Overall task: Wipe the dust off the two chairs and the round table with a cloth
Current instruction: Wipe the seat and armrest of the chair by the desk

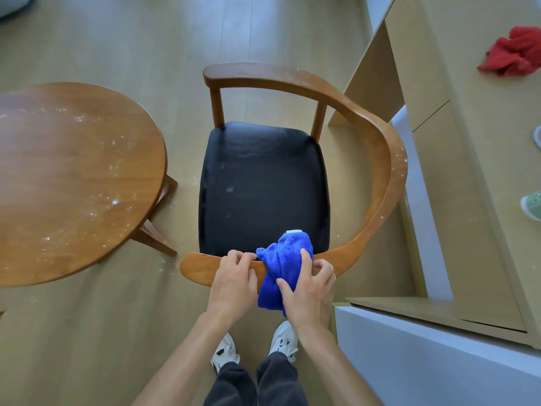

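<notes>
A wooden chair (377, 136) with a black seat (263, 183) stands in front of me, its curved rail carrying white dust specks. A blue cloth (281, 259) is draped over the near end of the rail. My right hand (307, 285) grips the cloth around the rail. Just to the left of the cloth, my left hand (234, 279) holds the bare rail, fingers curled over its top. The round wooden table (73, 177) at the left is speckled with white dust. Only one chair is in view.
A light wooden cabinet (456, 159) stands close on the right of the chair, with a red cloth (515, 51) lying on it. A white ledge (439, 361) is at the lower right. Someone's green shoe (531, 205) shows at the right edge. My white shoes (254, 347) are on the wood floor.
</notes>
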The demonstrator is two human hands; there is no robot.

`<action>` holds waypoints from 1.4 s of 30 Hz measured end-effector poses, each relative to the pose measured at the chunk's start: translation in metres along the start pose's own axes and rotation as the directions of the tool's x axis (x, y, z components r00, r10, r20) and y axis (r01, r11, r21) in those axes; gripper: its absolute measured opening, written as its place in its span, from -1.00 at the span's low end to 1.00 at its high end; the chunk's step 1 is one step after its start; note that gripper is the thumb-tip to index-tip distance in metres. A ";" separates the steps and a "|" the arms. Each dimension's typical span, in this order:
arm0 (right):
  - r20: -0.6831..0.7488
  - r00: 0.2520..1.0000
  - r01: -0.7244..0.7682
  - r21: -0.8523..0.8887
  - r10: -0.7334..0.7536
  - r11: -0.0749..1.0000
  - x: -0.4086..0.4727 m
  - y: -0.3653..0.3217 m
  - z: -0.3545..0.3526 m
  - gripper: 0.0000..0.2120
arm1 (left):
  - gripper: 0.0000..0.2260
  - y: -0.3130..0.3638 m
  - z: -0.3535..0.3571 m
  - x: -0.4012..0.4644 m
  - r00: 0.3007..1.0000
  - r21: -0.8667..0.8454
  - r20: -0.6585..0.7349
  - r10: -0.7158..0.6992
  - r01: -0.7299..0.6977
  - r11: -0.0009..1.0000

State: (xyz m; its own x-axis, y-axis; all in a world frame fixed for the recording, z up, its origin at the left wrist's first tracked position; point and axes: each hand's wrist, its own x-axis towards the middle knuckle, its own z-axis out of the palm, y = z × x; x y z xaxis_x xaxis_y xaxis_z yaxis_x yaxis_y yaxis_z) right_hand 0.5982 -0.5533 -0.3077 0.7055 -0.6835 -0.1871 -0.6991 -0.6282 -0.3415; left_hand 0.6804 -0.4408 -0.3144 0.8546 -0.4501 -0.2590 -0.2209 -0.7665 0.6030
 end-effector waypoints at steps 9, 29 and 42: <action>0.331 0.944 -0.073 0.238 -0.010 0.969 0.014 0.016 -0.024 -0.33 | -0.74 0.026 -0.021 0.022 0.978 0.042 0.099 0.182 -0.187 0.982; 0.369 0.920 0.022 0.296 -0.135 0.955 0.030 0.020 -0.088 -0.48 | -0.58 0.057 -0.047 0.018 0.933 0.121 0.214 0.290 -0.320 0.940; 0.193 0.845 0.390 0.418 -0.499 0.821 0.068 -0.028 -0.264 -0.83 | -0.83 0.141 -0.203 0.040 0.853 -0.110 0.180 0.490 -0.477 0.872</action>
State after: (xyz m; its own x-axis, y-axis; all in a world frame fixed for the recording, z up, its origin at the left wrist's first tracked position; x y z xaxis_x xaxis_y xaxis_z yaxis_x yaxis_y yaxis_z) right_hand 0.6358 -0.6804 -0.0676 0.9674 -0.1918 -0.1656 -0.2506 -0.6268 -0.7378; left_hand 0.7786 -0.4735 -0.0867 0.5361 -0.8419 -0.0618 -0.5490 -0.4033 0.7321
